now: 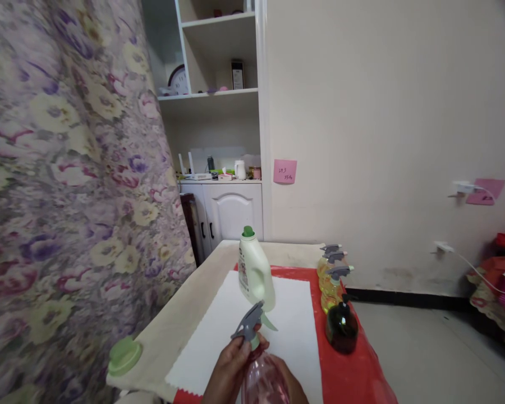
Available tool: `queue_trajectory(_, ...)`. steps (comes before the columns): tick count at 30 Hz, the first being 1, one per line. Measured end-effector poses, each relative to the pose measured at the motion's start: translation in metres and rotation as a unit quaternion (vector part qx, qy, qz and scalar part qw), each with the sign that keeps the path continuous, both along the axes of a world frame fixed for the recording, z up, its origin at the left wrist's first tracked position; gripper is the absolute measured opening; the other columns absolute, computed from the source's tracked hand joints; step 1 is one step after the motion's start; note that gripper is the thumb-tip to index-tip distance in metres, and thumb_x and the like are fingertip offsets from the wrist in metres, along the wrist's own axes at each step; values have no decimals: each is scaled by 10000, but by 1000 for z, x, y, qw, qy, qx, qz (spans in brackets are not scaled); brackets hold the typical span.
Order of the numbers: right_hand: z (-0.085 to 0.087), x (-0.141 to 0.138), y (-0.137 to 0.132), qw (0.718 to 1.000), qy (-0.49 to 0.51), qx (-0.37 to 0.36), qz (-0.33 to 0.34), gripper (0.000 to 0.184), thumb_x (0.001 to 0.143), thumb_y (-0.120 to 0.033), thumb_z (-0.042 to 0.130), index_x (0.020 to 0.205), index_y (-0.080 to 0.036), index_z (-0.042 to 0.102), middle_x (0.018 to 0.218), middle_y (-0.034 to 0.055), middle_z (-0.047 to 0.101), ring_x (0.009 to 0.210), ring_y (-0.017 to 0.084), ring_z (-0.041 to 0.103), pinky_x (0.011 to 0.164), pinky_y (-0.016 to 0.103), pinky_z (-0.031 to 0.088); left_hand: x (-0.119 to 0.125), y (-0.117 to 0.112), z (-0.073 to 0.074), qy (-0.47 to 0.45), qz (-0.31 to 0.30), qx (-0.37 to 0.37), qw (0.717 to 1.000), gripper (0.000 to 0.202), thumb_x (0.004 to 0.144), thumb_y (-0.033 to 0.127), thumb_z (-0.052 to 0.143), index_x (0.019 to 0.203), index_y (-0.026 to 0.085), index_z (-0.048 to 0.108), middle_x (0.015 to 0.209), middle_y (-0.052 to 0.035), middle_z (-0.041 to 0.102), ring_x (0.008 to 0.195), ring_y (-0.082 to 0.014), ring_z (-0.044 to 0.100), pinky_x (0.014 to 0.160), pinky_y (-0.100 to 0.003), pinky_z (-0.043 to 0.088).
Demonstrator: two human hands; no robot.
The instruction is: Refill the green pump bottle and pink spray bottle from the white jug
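Close to me at the front of the table is a pink see-through spray bottle (263,381) with a grey trigger head (249,322) and a pale green collar. My left hand (228,367) is closed around the collar, just under the trigger head. Against the right side of the bottle's body, my right hand (290,381) is wrapped and holds it; some of its fingers are hidden. A pale green detergent jug (256,272) with a dark green neck top stands upright behind the bottle. White paper (212,322) lies beneath them.
Yellow spray bottles (330,294) with grey heads line the table's right side, with a dark pump bottle (342,328) nearer me. A red sheet (340,373) lies under the paper. At the left edge sits a green lid-like dish (125,355). A floral curtain (79,202) hangs left.
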State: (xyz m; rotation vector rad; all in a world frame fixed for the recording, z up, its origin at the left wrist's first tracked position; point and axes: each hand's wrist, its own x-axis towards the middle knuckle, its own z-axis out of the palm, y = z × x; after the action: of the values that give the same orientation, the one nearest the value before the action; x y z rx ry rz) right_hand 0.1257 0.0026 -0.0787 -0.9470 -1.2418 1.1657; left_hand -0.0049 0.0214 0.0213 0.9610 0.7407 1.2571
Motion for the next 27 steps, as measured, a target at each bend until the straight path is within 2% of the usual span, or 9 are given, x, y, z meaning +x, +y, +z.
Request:
queue_trajectory(5, 14, 1, -7, 996, -66, 39, -46, 816, 504, -685, 696, 1169, -222, 599, 1096, 99, 721, 1003, 326, 670, 890, 429, 525, 3, 0, -2, 11, 31, -10, 999, 343, 707, 460, 740, 895, 173, 755, 876, -87, 730, 890, -243, 650, 857, -358, 498)
queue_trajectory(11, 11, 2, -14, 986, -89, 76, -120, 646, 628, -466, 683, 1212, -202, 600, 1189, 127, 684, 1051, 321, 655, 877, 387, 544, 9, 0, 0, 38, 93, -14, 995, 463, 628, 483, 795, 957, 165, 724, 814, -74, 760, 840, -237, 677, 820, -338, 513)
queue_trajectory(16, 10, 2, -15, 982, -95, 87, -140, 649, 617, -372, 696, 1233, -208, 576, 1200, 119, 677, 1049, 304, 657, 848, 320, 553, 10, -2, 1, 51, 93, -19, 994, 430, 633, 465, 794, 949, 184, 718, 859, -88, 782, 900, -259, 686, 849, -350, 504)
queue_trajectory(20, 8, 0, -14, 983, -99, 71, -140, 666, 579, -308, 686, 1226, -236, 543, 1109, 77, 707, 960, 278, 686, 777, 294, 568, 10, -2, -1, 37, 100, -31, 994, 448, 630, 480, 788, 956, 182, 718, 870, -98, 784, 913, -264, 682, 846, -350, 502)
queue_trajectory(23, 4, -3, -14, 979, -112, 65, -160, 684, 548, -278, 697, 1210, -229, 533, 1073, 71, 710, 965, 281, 682, 774, 285, 567, 12, -3, 1, 29, 110, -30, 993, 449, 628, 478, 791, 956, 182, 712, 868, -94, 781, 916, -262, 685, 839, -343, 503)
queue_trajectory(27, -3, -7, -16, 964, -135, 92, -210, 633, 648, -304, 628, 1260, -224, 488, 1150, 99, 664, 1036, 289, 654, 861, 333, 551, 19, -7, 5, 44, 138, -23, 989, 442, 632, 453, 796, 954, 169, 691, 869, -88, 775, 905, -248, 684, 802, -326, 500)
